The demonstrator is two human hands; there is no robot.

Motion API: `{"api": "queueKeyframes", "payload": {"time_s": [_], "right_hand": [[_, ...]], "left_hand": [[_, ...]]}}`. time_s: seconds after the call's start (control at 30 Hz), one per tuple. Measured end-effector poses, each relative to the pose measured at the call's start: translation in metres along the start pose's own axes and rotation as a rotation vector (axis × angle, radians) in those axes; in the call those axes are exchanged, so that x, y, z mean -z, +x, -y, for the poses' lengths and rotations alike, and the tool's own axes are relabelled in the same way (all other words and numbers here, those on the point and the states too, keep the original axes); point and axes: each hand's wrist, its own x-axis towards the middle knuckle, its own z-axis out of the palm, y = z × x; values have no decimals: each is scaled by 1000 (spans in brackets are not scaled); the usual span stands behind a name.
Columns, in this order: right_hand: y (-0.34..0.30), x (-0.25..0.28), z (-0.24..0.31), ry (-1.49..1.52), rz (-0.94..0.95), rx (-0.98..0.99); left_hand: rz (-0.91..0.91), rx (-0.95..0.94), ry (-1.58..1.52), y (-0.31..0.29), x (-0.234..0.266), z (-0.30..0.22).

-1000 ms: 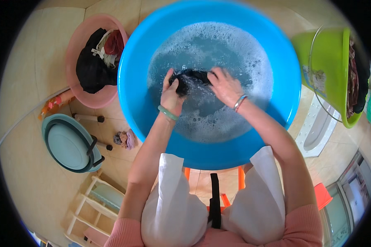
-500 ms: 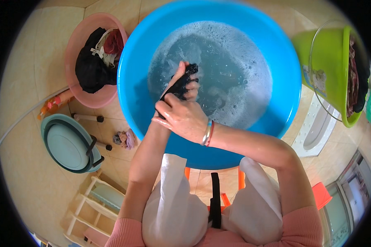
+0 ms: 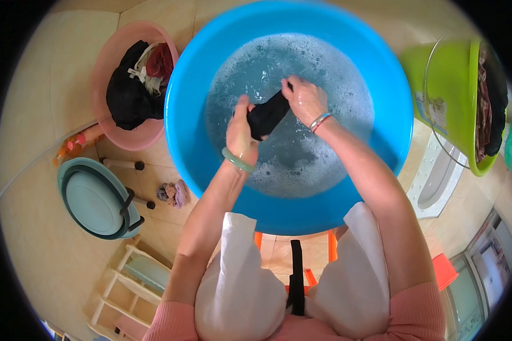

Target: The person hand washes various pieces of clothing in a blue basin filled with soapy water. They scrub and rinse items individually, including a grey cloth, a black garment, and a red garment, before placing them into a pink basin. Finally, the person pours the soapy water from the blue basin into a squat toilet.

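A wet black sock (image 3: 269,115) is stretched slantwise between my two hands, above the soapy water (image 3: 301,153) in a large blue basin (image 3: 179,108). My left hand (image 3: 242,133), a green bangle at its wrist, grips the lower left end with the thumb up. Higher and to the right, my right hand (image 3: 307,101) pinches the other end between thumb and fingers. Its wrist carries a silver bracelet and a red band. Some fingers of the left hand are hidden behind the fabric.
At left stands a pink basin (image 3: 105,113) holding dark, white and red clothes; below it are stacked teal basins (image 3: 94,202) and small crumpled fabric pieces (image 3: 173,193). A green bucket (image 3: 449,85) of clothes leans at right, beside a white squat toilet (image 3: 435,179). A wooden rack (image 3: 111,284) stands lower left.
My right hand has left the left wrist and moved up and right, drawing the sock out from around my left hand. The left hand has turned, and its bangle now shows.
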Motion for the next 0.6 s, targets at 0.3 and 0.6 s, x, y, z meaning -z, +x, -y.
{"api": "queueKeyframes", "payload": {"time_s": [0.3,0.6], "right_hand": [[-31,-32,-24,-165,122,164],[-98,18,105,357,186,456]], "left_hand": [[100,53,-111,34,39,25],[262,247,-332,18,25,-8]]}}
